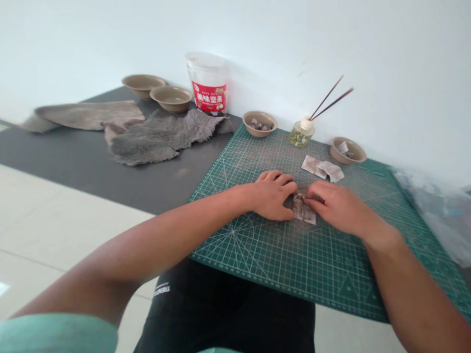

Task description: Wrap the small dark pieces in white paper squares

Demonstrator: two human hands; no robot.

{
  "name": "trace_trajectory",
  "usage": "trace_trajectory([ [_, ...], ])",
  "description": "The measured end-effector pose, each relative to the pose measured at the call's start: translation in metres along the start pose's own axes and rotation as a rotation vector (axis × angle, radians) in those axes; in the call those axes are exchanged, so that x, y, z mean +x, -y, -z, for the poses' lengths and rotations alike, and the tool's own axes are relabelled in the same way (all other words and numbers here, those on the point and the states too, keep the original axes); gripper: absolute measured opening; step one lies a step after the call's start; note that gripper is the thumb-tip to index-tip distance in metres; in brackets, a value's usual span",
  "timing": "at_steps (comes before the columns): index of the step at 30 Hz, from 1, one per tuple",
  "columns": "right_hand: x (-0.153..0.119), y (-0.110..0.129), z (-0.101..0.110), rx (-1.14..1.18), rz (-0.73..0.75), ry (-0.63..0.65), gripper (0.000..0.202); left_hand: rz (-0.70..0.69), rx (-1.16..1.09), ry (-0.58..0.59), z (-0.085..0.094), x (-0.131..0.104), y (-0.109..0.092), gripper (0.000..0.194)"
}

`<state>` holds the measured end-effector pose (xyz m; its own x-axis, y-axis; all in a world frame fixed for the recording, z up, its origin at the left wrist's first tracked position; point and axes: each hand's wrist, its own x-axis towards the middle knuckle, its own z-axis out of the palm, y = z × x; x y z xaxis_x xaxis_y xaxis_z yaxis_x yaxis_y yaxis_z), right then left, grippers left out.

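Observation:
A small white square [304,212] with brown stains, of cloth or paper, lies on the green cutting mat [279,264]. My left hand [272,197] rests flat on the mat at the square's left side. Its fingers are spread, and the thumb touches the square's edge. On the other side, my right hand [336,205] has thumb and forefinger pinched at the square's upper right part. Just beyond the hands lie similar stained pieces [312,166], partly overlapping.
A bowl of dark bits [259,123], a bottle with sticks [302,132] and a bowl with white scraps [348,150] line the wall. Leftward are two bowls [171,98], a nut tub [209,86] and grey cloths [162,135]. Clear plastic [437,211] lies right.

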<state>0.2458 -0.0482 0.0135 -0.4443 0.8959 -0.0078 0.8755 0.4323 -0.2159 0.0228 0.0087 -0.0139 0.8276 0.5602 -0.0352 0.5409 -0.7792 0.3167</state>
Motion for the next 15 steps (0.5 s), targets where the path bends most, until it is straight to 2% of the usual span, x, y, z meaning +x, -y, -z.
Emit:
trace_trajectory([
  [2,-0.0007,-0.0005,0.0024,-0.013,-0.006,0.068,0.011,0.005,-0.004,-0.001,-0.0004,0.0003,0.0003,0.055],
  [5,-0.0024,0.0024,0.0041,0.092,0.065,0.176,0.014,-0.015,-0.015,0.001,-0.0014,0.0006,0.0009,0.058],
  [7,-0.0021,0.0037,0.0031,0.094,0.042,0.108,0.015,-0.018,-0.018,-0.005,-0.0023,0.0008,0.0014,0.058],
  [9,-0.0016,0.0025,0.0023,-0.002,-0.045,0.003,0.013,-0.007,-0.012,-0.018,-0.003,0.001,0.0018,0.057],
  [10,-0.0018,0.0016,0.0024,-0.038,-0.066,-0.01,0.013,-0.003,-0.008,-0.022,-0.0032,0.0011,0.0019,0.057],
  [13,-0.0034,0.0022,0.0028,0.022,0.04,0.128,0.014,-0.009,-0.001,-0.019,-0.0032,0.0011,0.0019,0.057],
  [15,-0.0034,0.0046,0.0018,0.096,0.105,0.158,0.015,-0.021,-0.004,-0.014,-0.0032,0.0011,0.0019,0.058],
])
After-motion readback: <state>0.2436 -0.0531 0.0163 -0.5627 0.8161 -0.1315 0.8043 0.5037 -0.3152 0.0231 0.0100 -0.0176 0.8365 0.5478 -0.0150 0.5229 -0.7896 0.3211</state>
